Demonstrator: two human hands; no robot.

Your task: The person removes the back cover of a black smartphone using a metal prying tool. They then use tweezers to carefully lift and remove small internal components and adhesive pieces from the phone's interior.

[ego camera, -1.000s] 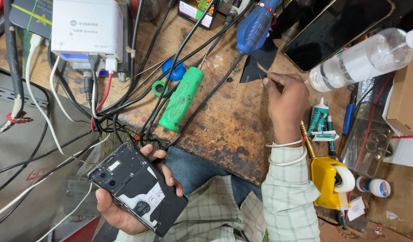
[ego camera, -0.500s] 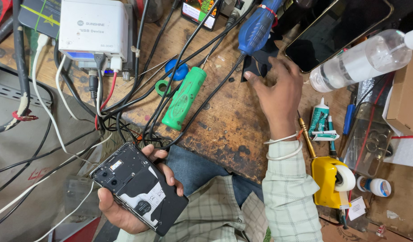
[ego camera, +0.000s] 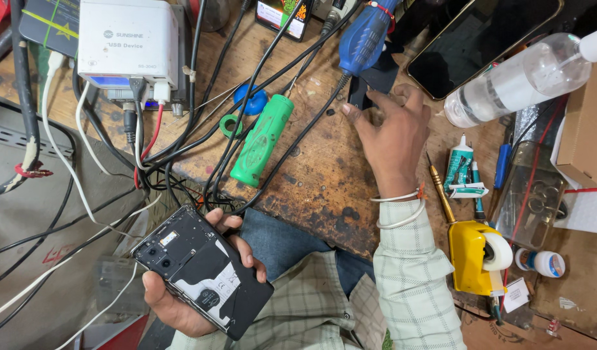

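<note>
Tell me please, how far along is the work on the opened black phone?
Done: the black phone with its back cover removed lies open, inner parts showing, held in the left hand. In hand: the right hand reaches across the worn wooden bench, fingertips on a small black flat piece. Left: the phone is not closed; the green cylindrical tool and the brass-tipped screwdriver lie untouched.

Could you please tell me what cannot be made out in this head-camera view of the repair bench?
- Opened phone: the left hand covers its lower edge, and the inner parts are too small to tell apart.
- Small black piece at the right hand: fingers hide whether it is gripped or only touched.
- Second phone: top cut off by the frame edge.
- Clear bottle: cap end cut off at the right edge.
</note>
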